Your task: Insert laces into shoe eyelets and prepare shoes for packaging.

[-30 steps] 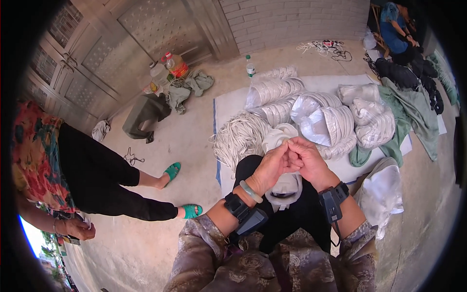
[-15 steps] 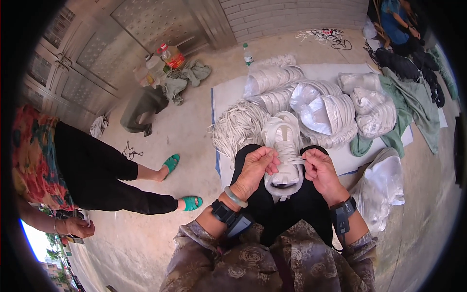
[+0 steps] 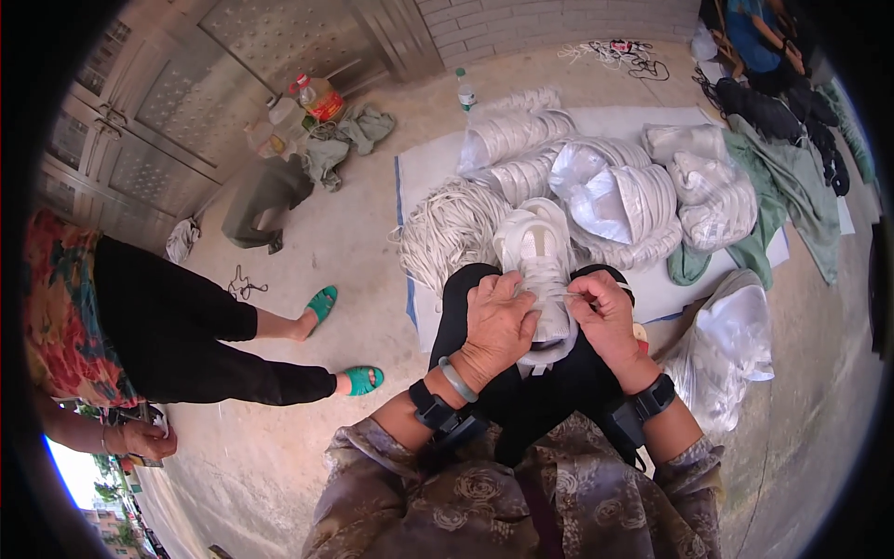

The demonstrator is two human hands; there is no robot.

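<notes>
A white sneaker [image 3: 536, 242] with white laces lies between my thighs, its toe pointing away from me. My left hand [image 3: 496, 324] is closed over the sneaker's left side, fingers bent at the lacing and thumb by the tongue. At the right side of the lacing, my right hand [image 3: 605, 315] pinches a thin white shoelace [image 3: 562, 296] between thumb and fingertips. The lace's course under my left fingers is hidden. Just beyond my left knee lies a heap of loose white shoelaces [image 3: 452, 240].
Plastic-wrapped stacks of white shoe parts [image 3: 622, 200] cover the white sheet [image 3: 596, 121] ahead. A clear plastic bag [image 3: 717, 345] stands by my right leg. Another person [image 3: 177, 326] in green sandals stands at left. Bottles [image 3: 317, 98] are by the metal door; someone sits at far right.
My left hand has moved from pinching a lace above the tongue to lying over the sneaker's left side. My right hand has shifted slightly inward with the lace. The view has tilted a little.
</notes>
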